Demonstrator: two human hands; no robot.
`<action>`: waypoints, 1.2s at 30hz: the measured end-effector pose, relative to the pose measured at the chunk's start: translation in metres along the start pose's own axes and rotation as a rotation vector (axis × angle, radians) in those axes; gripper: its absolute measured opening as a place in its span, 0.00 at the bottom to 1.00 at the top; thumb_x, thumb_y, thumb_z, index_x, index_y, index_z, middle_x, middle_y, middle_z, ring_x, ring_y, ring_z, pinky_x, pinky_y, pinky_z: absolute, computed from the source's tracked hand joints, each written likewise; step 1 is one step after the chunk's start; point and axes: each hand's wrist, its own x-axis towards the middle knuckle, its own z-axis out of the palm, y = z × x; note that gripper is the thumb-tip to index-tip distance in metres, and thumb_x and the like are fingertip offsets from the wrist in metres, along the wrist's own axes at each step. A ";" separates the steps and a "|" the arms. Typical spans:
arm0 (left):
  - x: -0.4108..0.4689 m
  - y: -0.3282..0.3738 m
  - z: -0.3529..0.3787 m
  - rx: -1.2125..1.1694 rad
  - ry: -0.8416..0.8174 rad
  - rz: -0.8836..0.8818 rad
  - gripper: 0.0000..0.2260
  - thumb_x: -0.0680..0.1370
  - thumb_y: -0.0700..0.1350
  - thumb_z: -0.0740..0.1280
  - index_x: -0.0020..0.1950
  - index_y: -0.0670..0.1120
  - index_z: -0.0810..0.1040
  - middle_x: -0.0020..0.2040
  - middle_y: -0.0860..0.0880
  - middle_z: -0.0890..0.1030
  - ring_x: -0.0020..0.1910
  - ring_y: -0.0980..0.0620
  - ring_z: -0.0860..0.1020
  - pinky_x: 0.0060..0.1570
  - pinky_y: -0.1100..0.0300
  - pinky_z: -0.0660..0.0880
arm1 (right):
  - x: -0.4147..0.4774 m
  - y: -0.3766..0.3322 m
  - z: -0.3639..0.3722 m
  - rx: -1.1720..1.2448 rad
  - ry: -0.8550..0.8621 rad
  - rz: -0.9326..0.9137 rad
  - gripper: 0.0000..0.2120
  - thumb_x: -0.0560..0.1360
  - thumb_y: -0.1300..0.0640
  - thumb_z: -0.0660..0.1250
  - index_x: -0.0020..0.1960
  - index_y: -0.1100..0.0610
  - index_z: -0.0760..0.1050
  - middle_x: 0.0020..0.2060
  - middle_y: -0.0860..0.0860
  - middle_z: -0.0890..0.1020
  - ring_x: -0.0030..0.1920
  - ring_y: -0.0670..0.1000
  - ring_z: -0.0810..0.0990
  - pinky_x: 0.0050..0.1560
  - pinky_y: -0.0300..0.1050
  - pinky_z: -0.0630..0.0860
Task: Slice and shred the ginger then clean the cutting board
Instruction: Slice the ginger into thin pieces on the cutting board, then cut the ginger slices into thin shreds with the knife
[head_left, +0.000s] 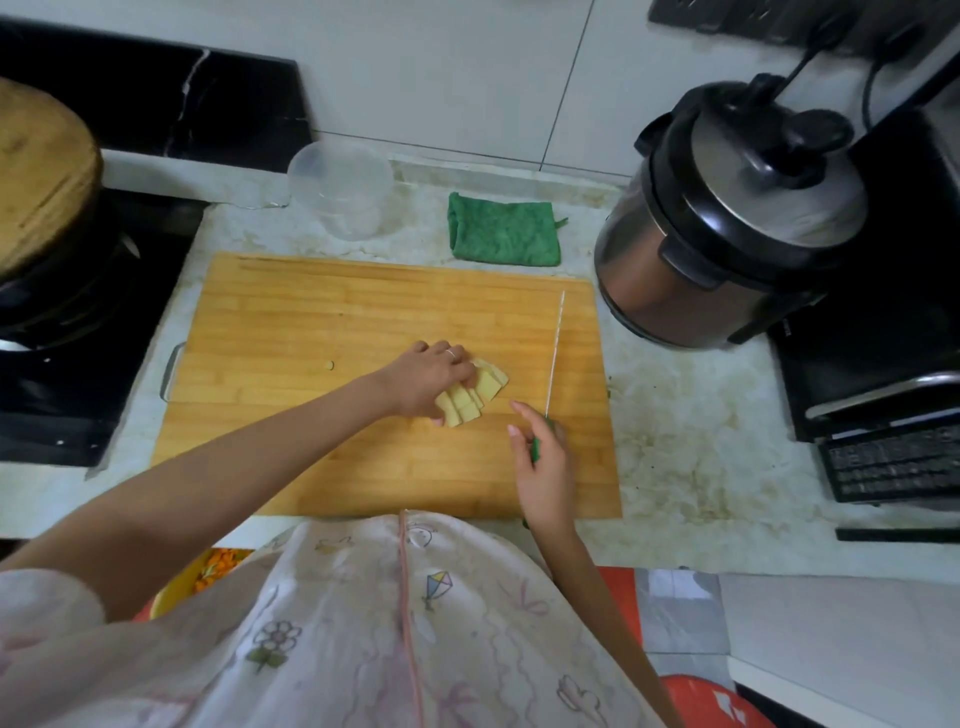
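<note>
- Risk to the fingers: the left hand (428, 376) lies on the ginger slices (488, 383), fingers bent down over the stack and pressing it. The fingertips sit at the edge facing the knife (555, 353), so a cut started too close could nick them.
- Risk of slipping: the slices overlap like a fan and are not squared up. Under the blade they could slide apart, giving uneven shreds.
- Risk from the grip: the right hand (545, 462) is wrapped around the green handle with the forefinger stretched out loose. The blade stands on edge, pointing to 12 o'clock, and a loose hold could let it twist.
- The ginger is pale yellow, cut into thin, flat, roughly rectangular pieces, moist-looking and not yet shredded.
- It sits at 3 o'clock from the centre of the wooden cutting board (311, 322), just left of the blade.
- One small scrap (328, 365) lies alone at 9 o'clock.
</note>
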 end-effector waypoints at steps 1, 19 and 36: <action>0.001 0.000 0.000 -0.026 0.002 0.002 0.26 0.70 0.49 0.75 0.65 0.50 0.70 0.66 0.47 0.68 0.64 0.48 0.67 0.57 0.55 0.65 | 0.001 -0.001 0.000 0.003 -0.006 -0.003 0.14 0.79 0.54 0.62 0.64 0.48 0.75 0.52 0.50 0.75 0.46 0.38 0.75 0.45 0.28 0.71; -0.007 -0.004 0.001 -0.303 0.132 0.099 0.11 0.71 0.42 0.74 0.52 0.46 0.82 0.55 0.51 0.80 0.53 0.48 0.78 0.46 0.63 0.64 | 0.000 -0.002 -0.002 -0.030 -0.048 -0.017 0.15 0.79 0.56 0.63 0.65 0.48 0.75 0.46 0.46 0.71 0.41 0.34 0.73 0.41 0.26 0.68; -0.092 -0.003 0.057 -0.784 0.769 -0.412 0.11 0.78 0.46 0.62 0.51 0.40 0.78 0.47 0.46 0.78 0.43 0.45 0.77 0.41 0.55 0.71 | -0.002 -0.016 -0.003 -0.005 -0.266 -0.051 0.31 0.82 0.57 0.57 0.72 0.35 0.42 0.65 0.21 0.54 0.59 0.21 0.61 0.52 0.19 0.63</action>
